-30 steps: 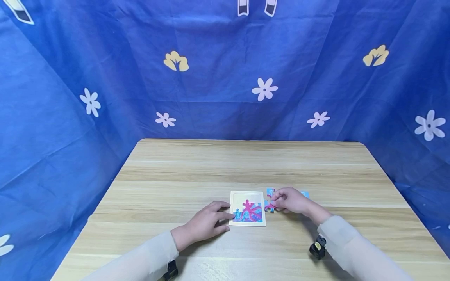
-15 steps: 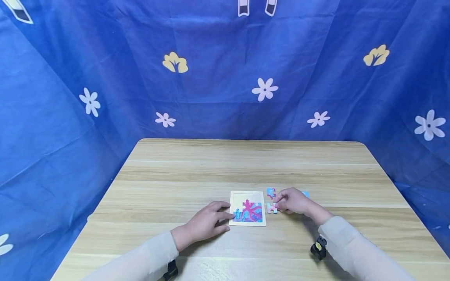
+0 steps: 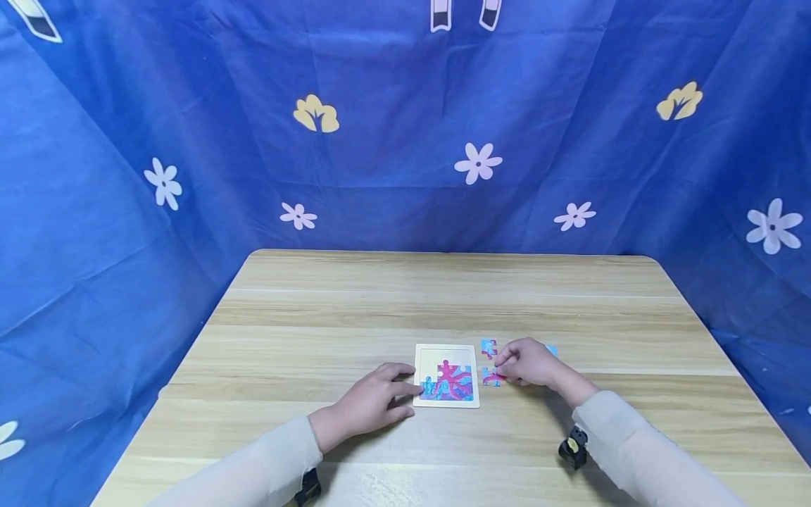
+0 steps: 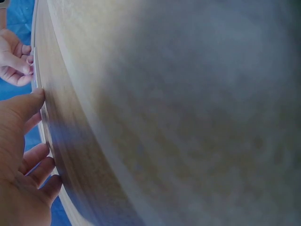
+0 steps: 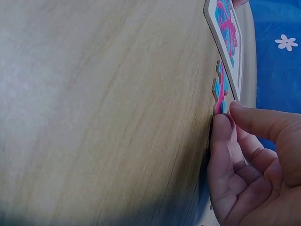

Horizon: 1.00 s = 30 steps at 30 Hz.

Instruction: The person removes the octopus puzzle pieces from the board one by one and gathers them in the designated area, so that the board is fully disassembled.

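1. Right hand (image 3: 524, 362) pinches a puzzle piece (image 3: 491, 378), just right of the puzzle tray (image 3: 431, 356).
2. Left hand (image 3: 374, 400): fingers apart, touching tray's left edge.
3. Surface: light wood-grain table (image 3: 317, 303).
4. Room: blue cloth (image 3: 393, 77) on three sides, white flowers (image 3: 478, 163) printed.

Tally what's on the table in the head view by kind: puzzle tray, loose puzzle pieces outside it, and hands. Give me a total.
Puzzle tray: 1
Hands: 2, left hand and right hand
Loose puzzle pieces: 3 visible; the right hand may hide more
Total: 6 visible
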Motion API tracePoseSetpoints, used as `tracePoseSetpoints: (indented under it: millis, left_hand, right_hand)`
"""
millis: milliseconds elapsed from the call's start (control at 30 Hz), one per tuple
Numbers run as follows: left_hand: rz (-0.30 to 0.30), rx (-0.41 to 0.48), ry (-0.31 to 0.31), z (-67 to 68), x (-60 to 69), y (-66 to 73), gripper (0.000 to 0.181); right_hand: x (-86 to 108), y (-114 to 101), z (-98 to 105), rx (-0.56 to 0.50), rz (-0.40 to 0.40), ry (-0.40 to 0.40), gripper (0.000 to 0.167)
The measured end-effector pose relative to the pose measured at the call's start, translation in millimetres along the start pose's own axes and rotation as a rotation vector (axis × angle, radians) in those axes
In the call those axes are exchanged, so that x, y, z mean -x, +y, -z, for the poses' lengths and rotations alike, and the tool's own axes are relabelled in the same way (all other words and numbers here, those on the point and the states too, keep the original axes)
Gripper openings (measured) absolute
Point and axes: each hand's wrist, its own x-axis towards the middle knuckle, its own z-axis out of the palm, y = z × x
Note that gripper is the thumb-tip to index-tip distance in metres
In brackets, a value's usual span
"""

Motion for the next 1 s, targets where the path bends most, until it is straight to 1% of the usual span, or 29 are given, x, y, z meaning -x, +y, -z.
tracePoseSetpoints:
  millis: [133,300,667,833,933,1000]
  left_hand:
    - [0.006,-0.003,-0.008,-0.6,0.0,0.4,0.036]
    - [0.018,-0.001,-0.022,-0.5,0.4,1.2,0.036]
    - [0.014,0.007,0.0,0.2,0.8,2.6,0.04]
    - [-0.001,0.012,0.02,0.9,-2.6,6.2,0.04]
    - [0.0,0.021,0.016,1.4,-5.9,9.3,0.039]
    - [0.006,0.02,0.003,1.7,-8.0,11.6,0.039]
  right_hand:
    - [-0.5,1,1,-0.015,0.01,-0.011,0.006]
    - [-2.8,-2,-1,-0.06,0.036,-0.019,0.008]
    - [-10.9,-16,-13,-0.155,0.064,-0.007,0.016]
    - [-13.8,-22,-21,-0.17,0.101,-0.018,0.019]
    - [-16.1,-27,-26,-0.191,0.113,-0.036,0.02]
    - [-17.6,-29,-30,-0.197,0.115,-0.044,0.02]
